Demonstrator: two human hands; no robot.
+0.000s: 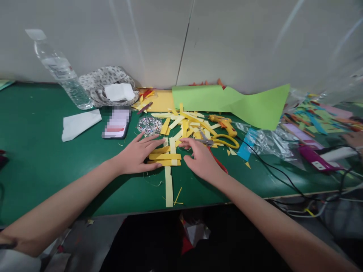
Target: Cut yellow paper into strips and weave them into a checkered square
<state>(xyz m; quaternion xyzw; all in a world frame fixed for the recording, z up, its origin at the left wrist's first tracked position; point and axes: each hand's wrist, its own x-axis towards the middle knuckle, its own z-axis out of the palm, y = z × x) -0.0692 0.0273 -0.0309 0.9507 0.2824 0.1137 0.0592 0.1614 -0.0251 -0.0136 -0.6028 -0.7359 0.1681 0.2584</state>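
Pale yellow paper strips [168,185] run lengthwise towards the table's front edge, crossed by several deeper yellow strips [173,163] in a small woven lattice. My left hand [138,153] lies over the left ends of the cross strips with fingers spread. To the right of the lattice, my right hand [202,158] has loosely curled fingers, thumb apart from the index finger; its fingertips are near the upper right of the strips. Whether they touch the paper I cannot tell. Yellow-handled scissors [227,141] lie beyond the right hand, among loose yellow paper strips [181,122].
A glue gun [225,124], green paper sheet [204,99] and clear plastic wrap [275,141] lie behind to the right. At the left are a phone [117,122], water bottle [64,71] and white tissue [81,124]. Black cables cross the right side, near another person's hand [354,139].
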